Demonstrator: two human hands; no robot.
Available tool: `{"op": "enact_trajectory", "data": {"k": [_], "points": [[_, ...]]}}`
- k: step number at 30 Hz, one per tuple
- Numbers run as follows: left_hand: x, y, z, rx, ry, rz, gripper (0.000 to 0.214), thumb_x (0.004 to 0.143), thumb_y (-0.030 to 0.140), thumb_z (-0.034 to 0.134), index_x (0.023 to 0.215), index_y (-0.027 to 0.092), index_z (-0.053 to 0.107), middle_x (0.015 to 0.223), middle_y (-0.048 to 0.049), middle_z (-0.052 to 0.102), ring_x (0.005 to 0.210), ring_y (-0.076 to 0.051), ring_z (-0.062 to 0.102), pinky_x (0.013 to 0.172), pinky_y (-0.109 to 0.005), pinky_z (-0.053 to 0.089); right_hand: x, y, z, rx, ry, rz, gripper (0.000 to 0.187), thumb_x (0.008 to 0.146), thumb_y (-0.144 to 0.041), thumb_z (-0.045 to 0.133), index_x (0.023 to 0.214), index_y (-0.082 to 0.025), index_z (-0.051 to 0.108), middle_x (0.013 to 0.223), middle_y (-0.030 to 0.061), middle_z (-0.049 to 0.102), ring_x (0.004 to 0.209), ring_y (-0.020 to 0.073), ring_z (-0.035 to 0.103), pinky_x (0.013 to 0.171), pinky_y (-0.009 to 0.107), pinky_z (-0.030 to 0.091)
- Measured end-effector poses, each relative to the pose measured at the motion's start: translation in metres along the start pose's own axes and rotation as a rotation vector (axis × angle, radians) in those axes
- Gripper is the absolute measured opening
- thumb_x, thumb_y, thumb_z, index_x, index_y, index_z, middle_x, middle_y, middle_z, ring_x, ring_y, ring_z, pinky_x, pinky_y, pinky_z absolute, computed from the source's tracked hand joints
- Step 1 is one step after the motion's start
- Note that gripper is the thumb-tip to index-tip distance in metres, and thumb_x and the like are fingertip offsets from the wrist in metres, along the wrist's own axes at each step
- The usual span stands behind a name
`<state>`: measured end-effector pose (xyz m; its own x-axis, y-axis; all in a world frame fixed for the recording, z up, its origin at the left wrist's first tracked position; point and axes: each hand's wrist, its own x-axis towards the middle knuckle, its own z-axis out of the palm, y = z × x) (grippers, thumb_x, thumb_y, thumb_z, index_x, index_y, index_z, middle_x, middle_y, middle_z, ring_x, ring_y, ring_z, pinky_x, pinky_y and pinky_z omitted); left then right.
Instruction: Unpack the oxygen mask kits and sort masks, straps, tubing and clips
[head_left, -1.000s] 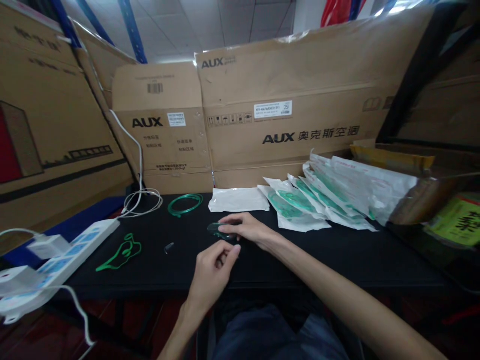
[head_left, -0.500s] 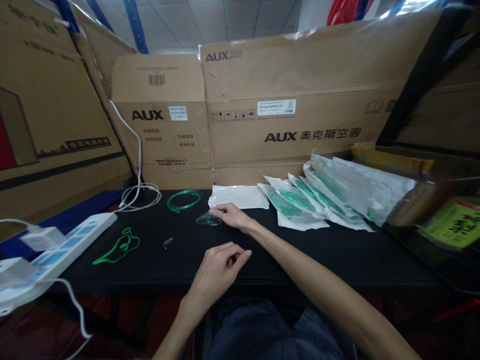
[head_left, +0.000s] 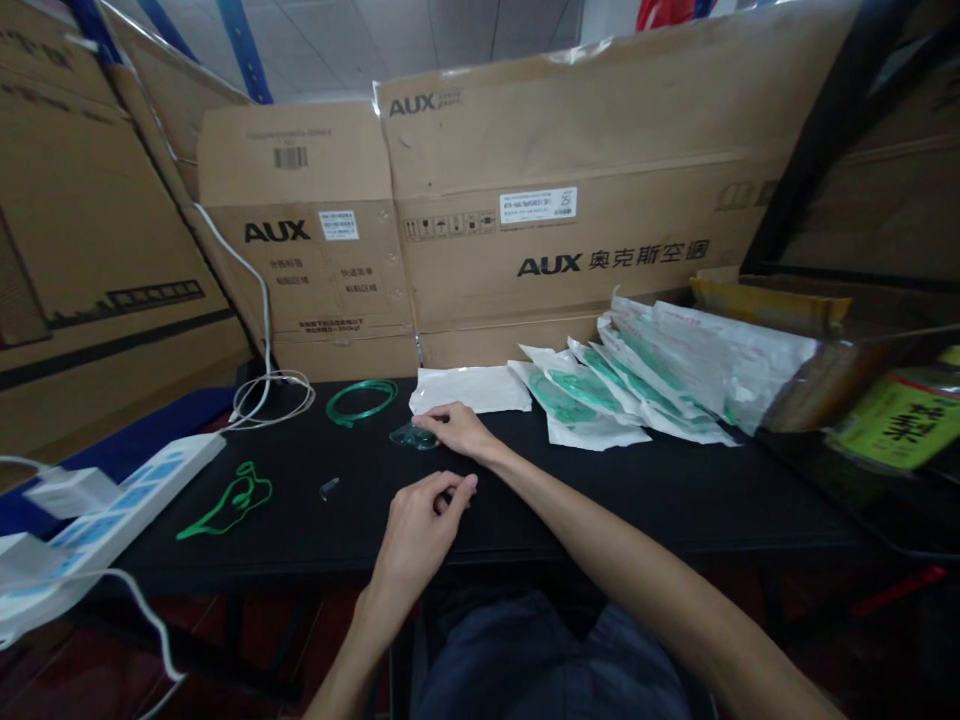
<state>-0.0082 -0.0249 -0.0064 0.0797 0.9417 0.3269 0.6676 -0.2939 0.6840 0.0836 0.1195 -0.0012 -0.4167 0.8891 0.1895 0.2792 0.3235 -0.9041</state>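
My right hand (head_left: 454,430) reaches across to the middle of the black table, its thumb and fingers pinched on the edge of a clear, greenish plastic face mask (head_left: 411,436) lying there. Closer to me is my left hand (head_left: 421,515), fingers curled in toward the thumb; nothing shows in it. Left of the hands lies a small clear plastic piece (head_left: 328,488). A thin bright green strap (head_left: 264,488) is spread in a loop farther left. Behind the mask are a coil of green tubing (head_left: 352,418) and a flat white pouch (head_left: 487,390).
Several white pouches with green contents (head_left: 589,395) overlap at the right, beside an open cardboard box (head_left: 810,385). A white power strip (head_left: 142,510) with plugs and cables runs along the left edge. Tall cardboard panels (head_left: 555,150) stand behind the table (head_left: 600,510).
The view has shifted slightly. My left hand has moved a little, staying curled near the table's front edge. My right hand keeps its pinch on the mask in about the same spot.
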Motion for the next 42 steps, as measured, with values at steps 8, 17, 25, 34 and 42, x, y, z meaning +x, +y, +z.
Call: {"op": "enact_trajectory", "data": {"k": [8,17,25,34,42], "points": [[0.026,-0.045,-0.054,0.098,0.264,-0.259,0.045,0.091,0.055,0.054,0.119,0.020,0.060,0.102,-0.0075,0.076,0.055,-0.017,0.066,0.061,-0.030,0.051,-0.001,0.001,-0.004,0.011,0.014,0.016,0.035,0.098,-0.042,0.062,0.089,-0.013,0.080,0.063,0.0005,0.067,0.051,0.0112,0.061,0.061,0.023,0.045],[0.057,-0.075,-0.072,0.186,0.055,-0.221,0.056,0.094,0.057,0.048,0.138,0.023,0.055,0.094,-0.0041,0.079,0.066,-0.020,0.072,0.073,-0.031,0.053,-0.003,0.003,0.003,-0.102,0.025,-0.132,0.029,0.098,-0.039,0.062,0.102,-0.018,0.082,0.091,0.0037,0.080,0.080,0.0176,0.072,0.076,0.024,0.049],[0.061,-0.076,-0.068,0.404,0.074,-0.291,0.042,0.099,0.049,0.044,0.127,0.031,0.070,0.118,-0.0072,0.077,0.117,-0.037,0.067,0.096,-0.043,0.049,-0.009,0.001,0.007,-0.277,0.078,-0.224,0.030,0.096,-0.041,0.065,0.108,-0.019,0.081,0.107,0.0109,0.078,0.102,0.0242,0.068,0.088,0.029,0.046],[0.057,-0.065,-0.071,0.485,0.233,-0.293,0.045,0.100,0.048,0.044,0.129,0.025,0.069,0.124,-0.0140,0.073,0.109,-0.036,0.068,0.092,-0.045,0.049,-0.013,-0.010,0.001,-0.306,0.161,-0.243,0.031,0.102,-0.037,0.057,0.101,-0.018,0.081,0.097,0.0087,0.078,0.089,0.0205,0.067,0.081,0.027,0.044],[0.010,-0.009,-0.048,0.101,0.288,0.175,0.040,0.099,0.050,0.053,0.077,0.024,0.074,0.069,-0.0012,0.070,0.064,-0.018,0.063,0.069,-0.029,0.048,-0.017,-0.029,-0.020,-0.370,0.285,-0.341,0.039,0.106,-0.034,0.050,0.085,-0.014,0.076,0.089,0.0073,0.072,0.083,0.0163,0.062,0.081,0.026,0.041]]}}
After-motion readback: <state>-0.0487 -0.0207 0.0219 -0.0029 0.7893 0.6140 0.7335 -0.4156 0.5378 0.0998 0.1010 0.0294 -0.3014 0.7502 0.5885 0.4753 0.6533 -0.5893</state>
